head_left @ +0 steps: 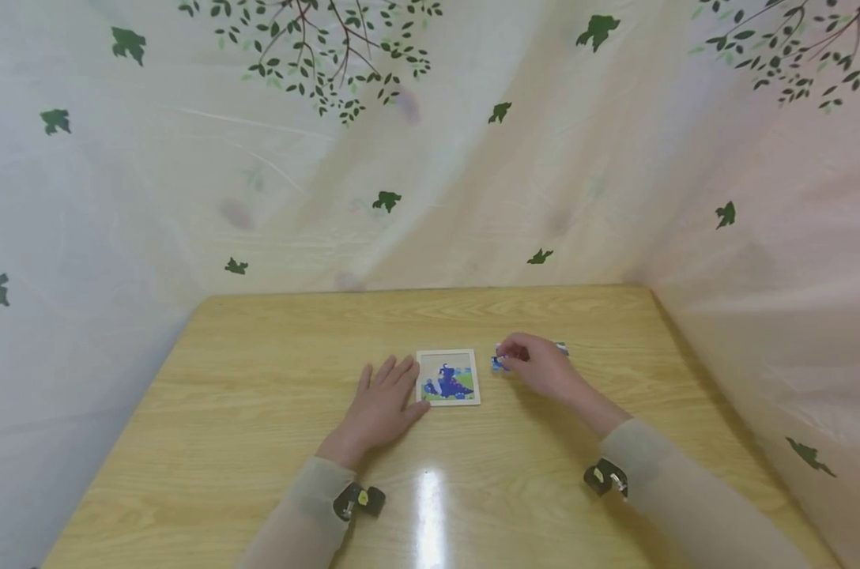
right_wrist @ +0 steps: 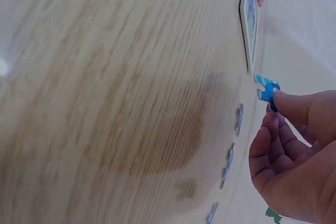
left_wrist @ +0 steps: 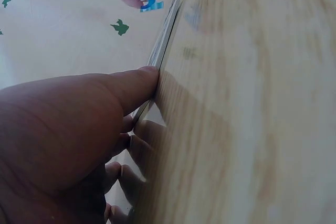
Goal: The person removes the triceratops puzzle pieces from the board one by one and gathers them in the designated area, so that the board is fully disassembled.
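Table is being evenly lit from overhead; glare is being thrown near its front edge. Wrist views are being blurred, the head view bent at the edges.

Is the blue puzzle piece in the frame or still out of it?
Out. The right hand pinches the blue puzzle piece just beside the puzzle frame, apart from its edge.

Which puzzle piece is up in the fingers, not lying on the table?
The blue puzzle piece, pinched by the right hand; the other loose pieces lie flat.
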`<state>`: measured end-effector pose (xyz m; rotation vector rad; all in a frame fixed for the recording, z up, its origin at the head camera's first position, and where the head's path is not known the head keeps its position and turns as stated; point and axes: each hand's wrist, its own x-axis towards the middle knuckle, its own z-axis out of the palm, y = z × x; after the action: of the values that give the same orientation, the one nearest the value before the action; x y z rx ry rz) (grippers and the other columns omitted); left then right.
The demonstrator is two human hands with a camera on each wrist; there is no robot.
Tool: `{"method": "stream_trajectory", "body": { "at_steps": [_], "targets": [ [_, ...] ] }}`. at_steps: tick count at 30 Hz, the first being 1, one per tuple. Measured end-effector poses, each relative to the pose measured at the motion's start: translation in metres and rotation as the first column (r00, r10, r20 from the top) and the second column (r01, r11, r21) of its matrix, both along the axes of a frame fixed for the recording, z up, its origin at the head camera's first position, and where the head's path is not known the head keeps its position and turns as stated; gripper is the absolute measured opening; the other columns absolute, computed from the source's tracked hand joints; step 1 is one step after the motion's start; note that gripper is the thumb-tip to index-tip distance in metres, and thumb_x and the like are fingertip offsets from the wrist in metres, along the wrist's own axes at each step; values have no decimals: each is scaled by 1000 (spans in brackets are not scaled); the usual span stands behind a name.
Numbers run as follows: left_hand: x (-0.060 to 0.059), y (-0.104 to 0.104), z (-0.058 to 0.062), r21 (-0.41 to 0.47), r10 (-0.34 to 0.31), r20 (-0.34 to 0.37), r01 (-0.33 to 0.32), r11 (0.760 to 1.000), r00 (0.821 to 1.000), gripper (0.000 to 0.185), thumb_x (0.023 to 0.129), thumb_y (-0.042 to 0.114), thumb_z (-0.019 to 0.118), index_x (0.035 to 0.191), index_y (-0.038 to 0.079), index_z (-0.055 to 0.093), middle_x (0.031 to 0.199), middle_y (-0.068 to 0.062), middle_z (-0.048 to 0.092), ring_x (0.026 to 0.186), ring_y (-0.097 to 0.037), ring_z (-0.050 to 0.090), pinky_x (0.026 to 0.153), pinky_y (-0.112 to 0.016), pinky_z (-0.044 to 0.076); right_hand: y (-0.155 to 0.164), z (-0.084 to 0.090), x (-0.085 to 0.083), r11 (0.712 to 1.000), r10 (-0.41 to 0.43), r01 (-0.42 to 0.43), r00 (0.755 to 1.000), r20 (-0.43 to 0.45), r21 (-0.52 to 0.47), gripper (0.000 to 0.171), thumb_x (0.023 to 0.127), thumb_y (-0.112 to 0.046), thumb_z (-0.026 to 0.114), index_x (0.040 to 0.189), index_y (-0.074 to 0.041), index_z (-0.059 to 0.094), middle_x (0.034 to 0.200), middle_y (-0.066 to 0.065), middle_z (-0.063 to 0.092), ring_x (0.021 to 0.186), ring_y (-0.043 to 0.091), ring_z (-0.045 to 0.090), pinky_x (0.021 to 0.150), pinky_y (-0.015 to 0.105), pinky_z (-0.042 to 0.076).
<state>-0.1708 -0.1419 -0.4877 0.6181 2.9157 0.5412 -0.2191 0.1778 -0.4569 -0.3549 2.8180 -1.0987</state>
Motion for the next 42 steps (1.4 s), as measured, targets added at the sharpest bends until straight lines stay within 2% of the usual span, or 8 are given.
{"method": "stream_trajectory", "body": {
  "at_steps": [11, 25, 37, 42],
  "targets": [
    [0, 0, -1, 13, -2, -6, 2, 1000, 1000, 76, 113, 52, 57, 172, 8, 37, 181, -11, 27, 168, -40, 17, 133, -68, 2, 10, -3, -2, 998, 0, -2, 1000, 28, 69, 4, 106, -14, 76, 106, -11, 74, 102, 3, 72, 97, 22, 66, 89, 43, 58],
    [0, 0, -2, 7, 4, 0, -4, 1000, 1000, 77, 113, 54, 56, 172, 10, 37, 181, -9, 26, 168, -39, 16, 134, -67, 1, 11, -8, -4, 988, 14, -15, 1000, 8, 151, 5, 107, -16, 76, 104, -13, 74, 94, 0, 71, 85, 19, 61, 74, 35, 52],
    [-1, -1, -4, 14, 1, -8, -1, 1000, 1000, 77, 113, 54, 56, 172, 10, 38, 181, -9, 27, 168, -39, 17, 134, -67, 2, 10, -11, -5, 975, 43, -36, 999, -25, 221, 6, 106, -15, 76, 100, -12, 76, 98, 2, 70, 90, 19, 64, 84, 44, 59],
    [-1, -1, -3, 23, 1, -11, 0, 1000, 1000, 76, 113, 53, 57, 172, 9, 39, 181, -10, 27, 168, -40, 17, 133, -67, 2, 10, -13, -5, 971, 48, -40, 998, -31, 234, 6, 106, -16, 77, 102, -11, 78, 97, 2, 70, 89, 19, 64, 84, 44, 59]
  ]
}}
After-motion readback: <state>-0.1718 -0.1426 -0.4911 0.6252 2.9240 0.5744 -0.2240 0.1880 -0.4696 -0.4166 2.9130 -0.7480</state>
